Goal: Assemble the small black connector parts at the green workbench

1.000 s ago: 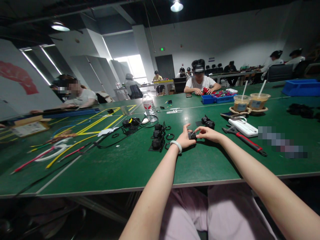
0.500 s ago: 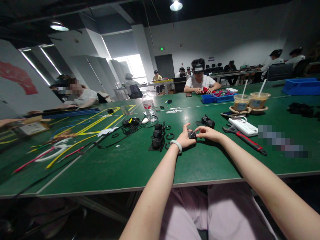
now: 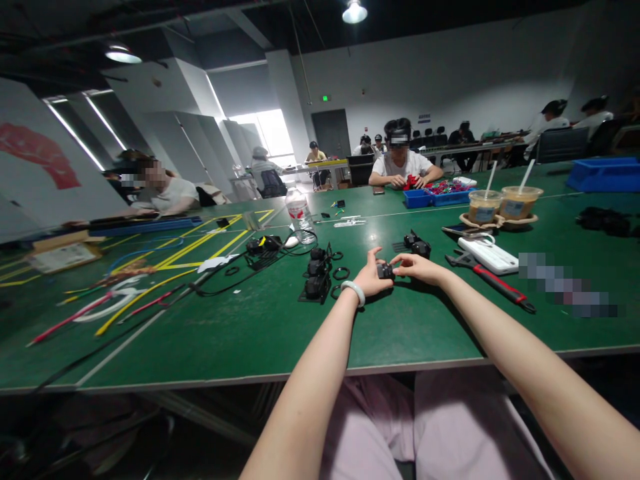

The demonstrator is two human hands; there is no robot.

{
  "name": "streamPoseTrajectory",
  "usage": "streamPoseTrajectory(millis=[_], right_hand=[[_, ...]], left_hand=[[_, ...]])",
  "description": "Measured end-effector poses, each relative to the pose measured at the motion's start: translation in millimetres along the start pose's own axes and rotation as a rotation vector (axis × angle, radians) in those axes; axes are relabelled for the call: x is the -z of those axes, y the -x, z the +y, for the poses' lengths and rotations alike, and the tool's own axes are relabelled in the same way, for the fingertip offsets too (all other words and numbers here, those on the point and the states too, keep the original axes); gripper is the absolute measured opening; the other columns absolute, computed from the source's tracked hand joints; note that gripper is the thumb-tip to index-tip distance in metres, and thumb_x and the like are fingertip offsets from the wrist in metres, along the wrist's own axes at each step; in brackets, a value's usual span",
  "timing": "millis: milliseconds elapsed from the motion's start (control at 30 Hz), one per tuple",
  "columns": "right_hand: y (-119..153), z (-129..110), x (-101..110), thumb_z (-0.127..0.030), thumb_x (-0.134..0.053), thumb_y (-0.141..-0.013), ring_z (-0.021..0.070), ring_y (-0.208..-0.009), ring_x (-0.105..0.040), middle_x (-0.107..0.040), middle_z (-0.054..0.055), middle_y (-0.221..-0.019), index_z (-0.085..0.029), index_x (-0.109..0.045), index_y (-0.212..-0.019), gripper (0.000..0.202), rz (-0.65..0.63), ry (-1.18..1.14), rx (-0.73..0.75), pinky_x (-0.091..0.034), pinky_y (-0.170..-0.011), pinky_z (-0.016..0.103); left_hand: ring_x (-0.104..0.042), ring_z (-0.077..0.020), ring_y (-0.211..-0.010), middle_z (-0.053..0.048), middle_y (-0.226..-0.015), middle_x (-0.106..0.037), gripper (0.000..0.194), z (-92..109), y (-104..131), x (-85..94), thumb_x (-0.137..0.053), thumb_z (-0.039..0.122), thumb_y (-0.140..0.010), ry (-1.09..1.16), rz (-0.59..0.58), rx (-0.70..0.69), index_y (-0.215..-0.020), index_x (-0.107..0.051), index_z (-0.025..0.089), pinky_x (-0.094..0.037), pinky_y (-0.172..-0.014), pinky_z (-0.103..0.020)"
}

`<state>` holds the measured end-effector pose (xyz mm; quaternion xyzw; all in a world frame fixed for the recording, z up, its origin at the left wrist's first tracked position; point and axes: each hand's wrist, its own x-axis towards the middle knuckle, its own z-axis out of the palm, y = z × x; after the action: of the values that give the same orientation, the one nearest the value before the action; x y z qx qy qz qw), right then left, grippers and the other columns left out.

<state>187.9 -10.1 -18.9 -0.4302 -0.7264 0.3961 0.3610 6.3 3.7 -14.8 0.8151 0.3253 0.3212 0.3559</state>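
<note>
My left hand [image 3: 370, 276], with a pale bangle at its wrist, grips a small black fitting [image 3: 385, 271] with a ribbed body just above the green table. The thumb and fingers of my right hand [image 3: 419, 268] pinch the fitting's right end. What lies between those fingertips is too small to make out. To the left stands a row of black assemblies [image 3: 317, 272], with black rings [image 3: 341, 273] lying beside it. Behind my right hand sits another black assembly [image 3: 417, 244].
On the right lie an adjustable wrench [image 3: 493, 280], a white power bank [image 3: 490, 256] and two cups in a carrier [image 3: 523, 222]. A water bottle [image 3: 299, 215] stands beyond the assemblies. Cables [image 3: 145, 283] spread leftward. Across the table a person [image 3: 400, 163] handles red pieces beside blue bins [image 3: 450, 197].
My hands keep nearly the same hold on the fitting. At the far left, another person's hand near the cardboard box has left the view. The whole view has shifted slightly.
</note>
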Motion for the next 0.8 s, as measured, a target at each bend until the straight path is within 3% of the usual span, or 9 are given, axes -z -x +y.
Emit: streamPoseTrajectory(millis=[500,800], right_hand=[[-4.7,4.5,-2.5,-0.047,-0.049,-0.068,0.0102,-0.064,-0.045,-0.052,0.003,-0.069,-0.011,-0.057,-0.084,0.04,-0.035,-0.043,0.039,-0.034,-0.061,0.024],[-3.9,4.0,-2.2,-0.049,-0.046,-0.069,0.0101,-0.063,-0.044,-0.053,0.003,-0.068,-0.011,-0.058,-0.084,0.042,-0.036,-0.017,0.038,-0.033,-0.06,0.023]], left_hand=[[-0.046,-0.0101,-0.076,-0.003,-0.09,-0.043,0.08,-0.1,-0.2,-0.9,-0.059,0.014,-0.053,-0.007,0.005,-0.001,-0.12,-0.015,0.019,-0.038,-0.075,-0.03],[-0.047,-0.0102,-0.076,-0.004,-0.091,-0.042,0.08,-0.6,-0.2,-0.6,-0.059,0.014,-0.053,0.013,0.002,0.004,-0.12,-0.015,0.02,-0.039,-0.075,-0.031]])
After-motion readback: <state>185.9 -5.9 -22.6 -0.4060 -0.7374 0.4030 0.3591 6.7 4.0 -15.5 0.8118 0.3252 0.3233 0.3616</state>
